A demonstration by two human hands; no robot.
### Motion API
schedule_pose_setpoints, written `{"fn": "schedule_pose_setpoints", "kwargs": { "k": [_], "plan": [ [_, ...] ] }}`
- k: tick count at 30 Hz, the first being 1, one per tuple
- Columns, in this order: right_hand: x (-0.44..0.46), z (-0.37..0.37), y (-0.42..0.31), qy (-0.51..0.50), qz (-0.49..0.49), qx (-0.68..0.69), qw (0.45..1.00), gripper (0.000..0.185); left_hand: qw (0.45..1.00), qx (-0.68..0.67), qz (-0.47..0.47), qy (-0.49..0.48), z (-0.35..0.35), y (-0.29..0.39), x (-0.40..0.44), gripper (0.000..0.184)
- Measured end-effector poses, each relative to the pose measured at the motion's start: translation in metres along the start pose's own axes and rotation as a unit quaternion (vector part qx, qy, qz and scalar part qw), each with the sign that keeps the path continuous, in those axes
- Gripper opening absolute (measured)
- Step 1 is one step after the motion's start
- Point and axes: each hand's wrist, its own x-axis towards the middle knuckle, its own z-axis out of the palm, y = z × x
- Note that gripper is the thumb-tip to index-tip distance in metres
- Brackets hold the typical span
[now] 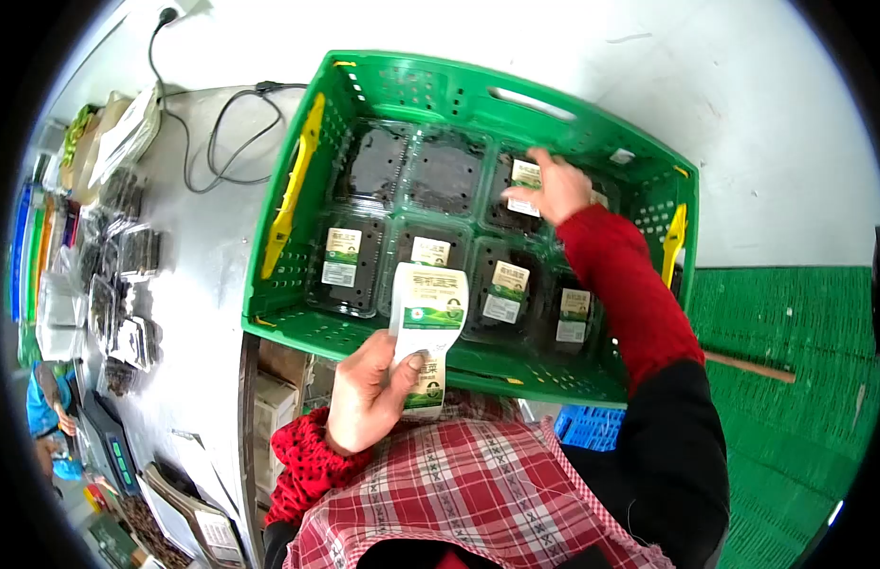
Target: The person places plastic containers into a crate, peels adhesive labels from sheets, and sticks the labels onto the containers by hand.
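At the green crate's (501, 370) near side, the left hand (366, 391) pinches a label strip (430, 302), apparently keeping it handy; inside, the right hand (565, 188) spreads loosely over a labelled box (523, 178).

we see a cream, green and white paper label strip (434, 299), held upright and overlapping our view of clear, squarish, dark-filled plastic boxes (447, 171). we find these lying flat in 2 rows inside a green, perforated plastic crate (421, 76), with cream, green and white rectangular paper labels (509, 278) on the nearer 4 and the far row's 3rd from left.
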Motion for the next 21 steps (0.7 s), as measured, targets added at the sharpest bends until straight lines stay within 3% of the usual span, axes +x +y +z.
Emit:
{"fn": "schedule_pose_setpoints", "kwargs": {
  "k": [1, 2, 3, 4, 5, 7, 9, 10, 11, 12, 13, 14, 16, 17, 19, 21],
  "plan": [
    [-0.014, -0.009, -0.017, -0.039, -0.074, 0.229, 0.97, 0.068, 1.0, 0.018, 0.004, -0.002, -0.001, 0.001, 0.002, 0.018],
    [-0.033, -0.027, -0.047, -0.159, -0.133, 0.434, 0.877, 0.059, 0.999, 0.044, -0.003, -0.003, -0.002, 0.002, 0.003, 0.018],
    [-0.055, -0.044, -0.075, -0.232, -0.163, 0.534, 0.796, 0.051, 0.999, 0.038, -0.016, 0.0, -0.002, 0.003, 0.004, 0.016],
    [-0.07, -0.048, -0.093, -0.253, -0.202, 0.545, 0.773, 0.044, 0.999, 0.049, -0.016, 0.003, -0.004, 0.005, 0.004, 0.016],
    [-0.081, -0.052, -0.107, -0.205, -0.258, 0.528, 0.783, 0.033, 0.998, 0.06, -0.012, 0.008, -0.005, 0.007, 0.004, 0.017],
    [-0.096, -0.061, -0.121, -0.236, -0.206, 0.561, 0.766, 0.024, 0.96, 0.212, 0.139, 0.116, -0.004, 0.003, 0.013, 0.023],
    [-0.105, -0.063, -0.128, -0.174, -0.277, 0.507, 0.798, 0.022, 0.963, 0.19, 0.155, 0.108, -0.01, 0.01, 0.016, 0.02],
    [-0.108, -0.058, -0.133, -0.114, -0.335, 0.508, 0.785, 0.024, 0.973, 0.151, 0.149, 0.095, -0.012, 0.012, 0.016, 0.019],
    [-0.114, -0.062, -0.135, -0.081, -0.329, 0.492, 0.802, 0.022, 0.99, 0.057, 0.112, 0.063, -0.011, 0.004, 0.011, 0.018],
    [-0.111, -0.065, -0.135, -0.061, -0.352, 0.478, 0.803, 0.021, 0.997, 0.032, 0.039, 0.05, -0.013, 0.004, 0.004, 0.015],
    [-0.107, -0.069, -0.134, -0.042, -0.374, 0.464, 0.802, 0.019, 0.993, -0.078, -0.006, 0.084, -0.005, 0.002, -0.002, 0.012],
    [-0.094, -0.077, -0.13, -0.056, -0.346, 0.446, 0.823, 0.007, 0.99, -0.095, -0.049, 0.087, 0.0, 0.0, -0.009, 0.011],
    [-0.039, -0.084, -0.117, -0.017, -0.212, 0.553, 0.806, 0.01, 0.979, -0.117, -0.148, 0.076, 0.0, -0.009, -0.022, 0.013],
    [-0.002, -0.079, -0.104, -0.041, -0.124, 0.594, 0.794, 0.012, 0.979, -0.116, -0.147, 0.076, 0.001, -0.009, -0.026, 0.013],
    [0.06, -0.028, -0.063, 0.006, -0.181, 0.498, 0.848, 0.018, 0.97, -0.157, -0.132, 0.134, 0.01, -0.005, -0.024, 0.014],
    [0.086, 0.032, -0.042, -0.007, -0.155, 0.376, 0.913, 0.03, 0.984, -0.082, -0.114, 0.108, 0.002, -0.008, -0.025, 0.013]
  ]
}}
